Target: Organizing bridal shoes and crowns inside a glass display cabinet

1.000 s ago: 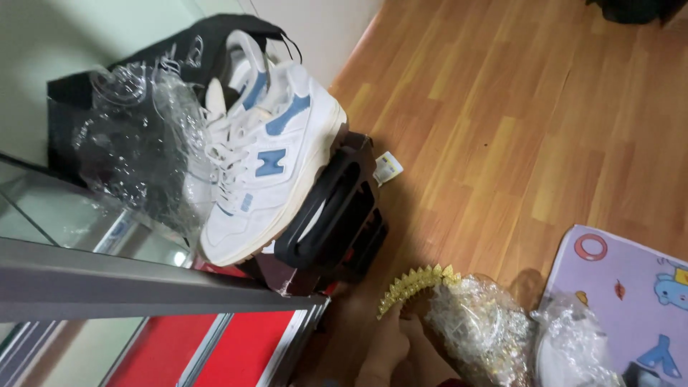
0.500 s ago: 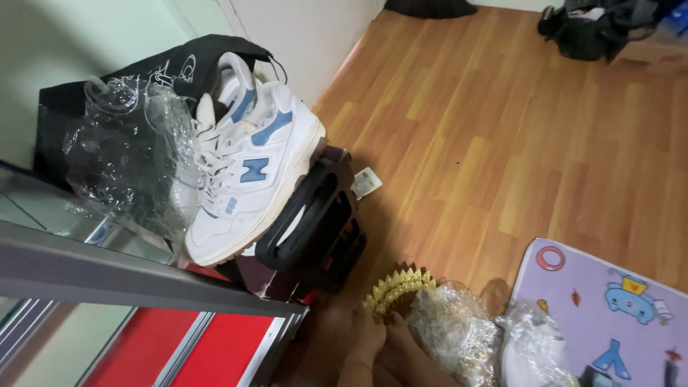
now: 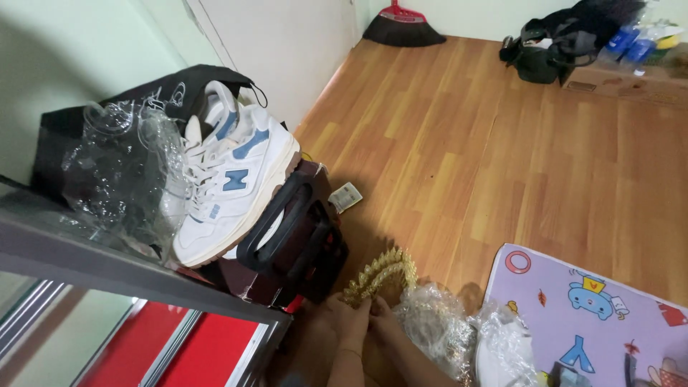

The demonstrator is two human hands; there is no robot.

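Gold tinsel garland [image 3: 380,274] is pinched in both hands: left hand [image 3: 345,320] and right hand [image 3: 383,315] clasp its lower end, beside crinkled clear plastic wrap [image 3: 433,326], below white-and-blue sneakers [image 3: 233,183].

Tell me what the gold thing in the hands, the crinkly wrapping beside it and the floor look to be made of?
The gold garland, held by the left hand and right hand, looks like shiny metallic plastic or foil; its ribbed loops glint. The wrapping seems thin clear plastic film, creased and see-through. The floor looks like glossy wood-pattern laminate or vinyl, in plank strips.
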